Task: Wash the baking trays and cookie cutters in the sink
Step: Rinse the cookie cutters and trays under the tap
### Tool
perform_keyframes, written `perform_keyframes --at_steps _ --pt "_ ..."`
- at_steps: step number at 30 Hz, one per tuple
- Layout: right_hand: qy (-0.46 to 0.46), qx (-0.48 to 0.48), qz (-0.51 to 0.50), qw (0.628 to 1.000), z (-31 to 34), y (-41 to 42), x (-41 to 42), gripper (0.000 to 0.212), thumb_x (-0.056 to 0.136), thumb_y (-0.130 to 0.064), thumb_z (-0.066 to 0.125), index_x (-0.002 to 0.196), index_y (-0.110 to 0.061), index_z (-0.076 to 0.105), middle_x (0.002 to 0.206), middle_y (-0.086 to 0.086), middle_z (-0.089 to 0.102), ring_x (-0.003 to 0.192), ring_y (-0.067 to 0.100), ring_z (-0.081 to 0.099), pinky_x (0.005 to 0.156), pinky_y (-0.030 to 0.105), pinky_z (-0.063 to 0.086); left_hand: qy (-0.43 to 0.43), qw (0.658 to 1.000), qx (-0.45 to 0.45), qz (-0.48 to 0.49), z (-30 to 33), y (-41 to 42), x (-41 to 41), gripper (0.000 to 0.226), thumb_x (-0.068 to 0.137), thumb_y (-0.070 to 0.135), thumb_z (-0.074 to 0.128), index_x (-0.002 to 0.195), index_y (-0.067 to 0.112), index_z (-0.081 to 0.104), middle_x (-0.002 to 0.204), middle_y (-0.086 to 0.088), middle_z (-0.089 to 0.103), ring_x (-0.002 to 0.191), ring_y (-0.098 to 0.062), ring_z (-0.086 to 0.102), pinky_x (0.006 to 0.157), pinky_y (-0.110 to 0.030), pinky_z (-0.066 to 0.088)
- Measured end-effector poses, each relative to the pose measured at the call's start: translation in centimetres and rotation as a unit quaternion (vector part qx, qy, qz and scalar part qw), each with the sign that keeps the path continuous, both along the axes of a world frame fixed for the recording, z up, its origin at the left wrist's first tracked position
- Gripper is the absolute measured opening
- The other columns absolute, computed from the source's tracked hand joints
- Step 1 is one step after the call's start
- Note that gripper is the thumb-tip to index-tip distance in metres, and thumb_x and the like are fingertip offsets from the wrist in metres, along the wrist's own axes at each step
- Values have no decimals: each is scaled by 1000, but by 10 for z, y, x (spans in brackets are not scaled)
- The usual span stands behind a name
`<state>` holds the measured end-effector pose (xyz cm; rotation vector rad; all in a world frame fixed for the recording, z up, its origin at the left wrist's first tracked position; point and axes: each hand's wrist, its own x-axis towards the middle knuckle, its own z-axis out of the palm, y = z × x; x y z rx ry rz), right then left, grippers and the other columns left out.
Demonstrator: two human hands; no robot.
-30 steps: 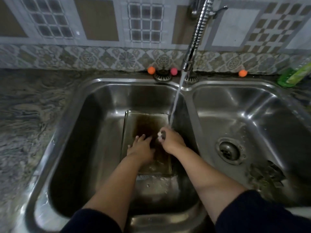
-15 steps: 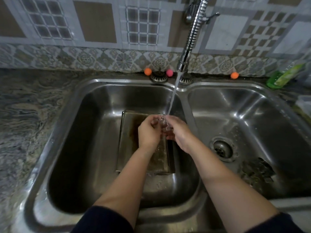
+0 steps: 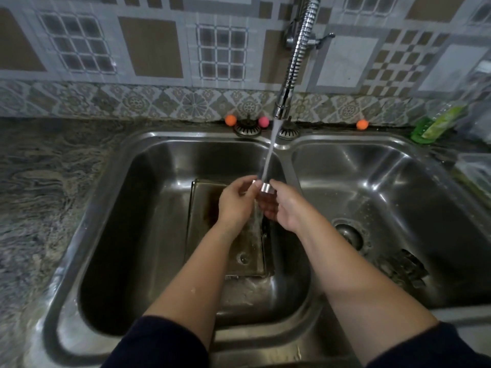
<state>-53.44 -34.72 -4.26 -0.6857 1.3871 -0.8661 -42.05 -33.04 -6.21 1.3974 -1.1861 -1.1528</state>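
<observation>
Fingers [image 3: 249, 183] of left hand [image 3: 236, 205] and of right hand [image 3: 285, 205] pinching one small metal cookie cutter [image 3: 266, 187] between them, held up under the water stream [image 3: 268, 155] from the faucet [image 3: 297, 57], above the left basin of the sink [image 3: 138, 208]. Neither hand released nor clenched empty: both closed on the wet ring. Directly below, a stained baking tray [image 3: 204, 229] lying flat on the basin floor, water pooling on it. Likely trouble: slippery metal and a two-sided pinch, so easy to drop; a fall would land on the tray or skid toward the basin wall. Thin cutter edges against wet fingertips, hence some risk of a nick if rubbed hard. Stream hitting the curved ring could spray outward onto sleeves or the tabletop [image 3: 39, 181]. In the right basin, a dark heap of more cutters [image 3: 403, 266] near the drain [image 3: 348, 235], exact count impossible to tell. Behind the sink, small orange and pink balls [image 3: 230, 120] along the back edge, and a green bottle [image 3: 435, 123] at far right. Nothing between hands and stream; forearms crossing over the tray, partly hiding it.
</observation>
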Motion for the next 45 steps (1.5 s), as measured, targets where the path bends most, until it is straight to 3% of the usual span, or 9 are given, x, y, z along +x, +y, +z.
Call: perform_keyframes --at_steps 3,8,12,16,27,29,31,37,45 --pt "28 -43 23 998 2 2 -2 28 97 -36 46 115 -20 61 110 6 65 101 22 61 91 38 49 20 999 15 28 4 -3 -2 15 94 35 55 103 30 65 97 6 70 91 -11 68 84 -34 56" --pt "100 -116 81 985 5 5 -3 34 93 -34 56 124 -20 59 117 2 64 107 19 61 99 42 47 43 997 21 57 5 -4 1 9 93 34 58 95 34 66 95 5 72 91 -11 69 85 -33 56" --pt "153 -138 140 968 12 5 -3 39 89 -23 64 126 -19 56 120 2 64 110 19 60 101 42 46 58 998 15 27 5 -7 8 24 94 22 59 116 25 67 113 2 70 106 -9 65 99 -33 49" --pt "230 -186 194 935 19 5 -5 38 88 -24 65 126 -22 58 119 -1 65 109 14 60 92 29 48 44 999 -20 -19 9 -6 13 27 95 17 56 114 33 66 110 9 71 103 -2 65 84 -17 51" --pt "434 -288 92 849 12 12 -52 51 86 -26 66 134 -25 51 122 2 63 112 20 58 95 34 48 175 984 7 -23 26 4 -42 28 100 18 47 125 22 57 111 3 70 101 -8 67 79 -24 55" --pt "470 -267 69 838 12 13 -78 55 85 -31 67 136 -22 49 123 6 62 113 24 56 93 32 44 105 994 24 -19 22 -1 -56 29 100 23 46 128 24 56 116 3 67 106 -12 64 90 -33 53" --pt "479 -228 63 846 7 15 -111 60 84 -35 69 137 -19 47 128 8 60 118 25 53 97 31 41 -74 997 3 -23 15 -2 -70 32 100 25 46 130 24 55 122 0 63 112 -17 59 98 -37 46" --pt "506 -80 96 853 -25 49 -213 55 86 -27 67 136 -20 47 128 8 59 119 25 54 96 34 46 -438 890 -27 -126 -14 7 -119 65 101 41 35 153 9 12 162 -7 -2 148 -21 -6 120 -47 5" --pt "544 76 182 816 -50 80 -320 49 86 -14 59 133 -19 47 127 11 56 112 28 56 91 38 50 -561 824 9 -82 -21 5 -132 77 95 57 28 154 15 -1 161 2 -13 147 -15 -14 117 -55 1"
